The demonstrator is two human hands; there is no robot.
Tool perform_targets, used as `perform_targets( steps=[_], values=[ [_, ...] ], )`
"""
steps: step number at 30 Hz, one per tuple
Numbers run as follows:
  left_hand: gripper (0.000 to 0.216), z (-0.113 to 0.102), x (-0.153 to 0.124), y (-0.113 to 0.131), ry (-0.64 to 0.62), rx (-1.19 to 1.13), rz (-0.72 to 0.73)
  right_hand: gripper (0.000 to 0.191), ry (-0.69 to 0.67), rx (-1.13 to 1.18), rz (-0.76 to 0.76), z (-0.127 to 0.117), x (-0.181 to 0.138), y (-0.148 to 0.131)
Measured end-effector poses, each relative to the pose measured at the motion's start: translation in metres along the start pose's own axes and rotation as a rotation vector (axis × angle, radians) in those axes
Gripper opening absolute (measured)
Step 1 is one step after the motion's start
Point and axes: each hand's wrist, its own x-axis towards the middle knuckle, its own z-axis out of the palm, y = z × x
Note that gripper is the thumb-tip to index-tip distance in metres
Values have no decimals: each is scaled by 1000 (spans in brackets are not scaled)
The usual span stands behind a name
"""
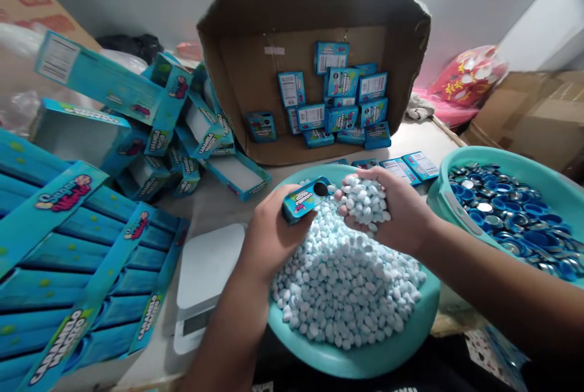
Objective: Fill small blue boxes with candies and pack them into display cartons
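Note:
My left hand [268, 235] holds a small blue candy box [305, 199] tilted, its round opening facing my right hand. My right hand [396, 212] is cupped and holds a heap of small pale blue-white candies [366, 198] right beside the box's opening. Both hands hover over a teal bowl [365, 360] heaped with the same candies [347, 282].
A second teal bowl [520, 161] of blue caps sits at the right. An open cardboard carton [255, 75] on its side holds several small blue boxes. Larger blue display boxes [114, 94] pile up at left. A white scale [205, 276] lies by my left forearm.

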Motion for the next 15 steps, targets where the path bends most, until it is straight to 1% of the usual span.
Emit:
perform_targets(
  steps=[1,3,5,7,9,11,15],
  values=[
    [30,0,0,0,1,18,2,15,26,52,-10,4,-2,-3],
    [32,1,-1,0,-10,63,14,15,50,75,-74,12,-6,-7],
    [35,0,-2,0,-39,79,67,16,24,38,-152,17,-6,-10],
    [37,0,-3,1,-109,55,149,17,-20,-13,-241,20,-4,-10],
    [36,-1,-4,1,-170,23,205,18,-36,-47,-323,21,1,-8],
    [35,-2,-4,1,-182,16,207,20,-20,-61,-402,21,7,-3],
    [37,-2,-2,0,-163,24,175,22,-14,-56,-548,20,18,6]
  ],
)
